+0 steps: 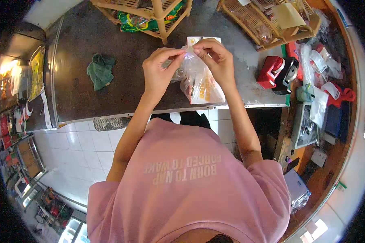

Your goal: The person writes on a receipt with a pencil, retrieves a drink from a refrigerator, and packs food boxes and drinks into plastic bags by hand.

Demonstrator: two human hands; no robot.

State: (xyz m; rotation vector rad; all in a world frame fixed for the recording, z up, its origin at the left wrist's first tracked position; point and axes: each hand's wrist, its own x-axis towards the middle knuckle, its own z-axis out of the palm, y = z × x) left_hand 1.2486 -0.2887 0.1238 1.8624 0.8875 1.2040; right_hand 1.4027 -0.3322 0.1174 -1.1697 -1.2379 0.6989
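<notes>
My left hand (161, 68) is closed in a pinch on the top edge of a clear plastic bag (189, 67). Opposite it, my right hand (218, 60) pinches the same edge, thumb against fingers, so the bag hangs between both hands. The bag looks thin and crinkled; whether anything is inside it I cannot tell. Beneath and behind it lies a white box with yellow and red print (210, 92), partly covered by the bag and my right hand. Both hands are above the dark table (127, 91).
A crumpled green cloth (100, 71) lies to the left. Wicker racks (163, 24) with packets stand at the back, another wicker tray (267, 24) at the back right. On the right sit a red and black tape dispenser (276, 75) and several plastic bags (318, 60).
</notes>
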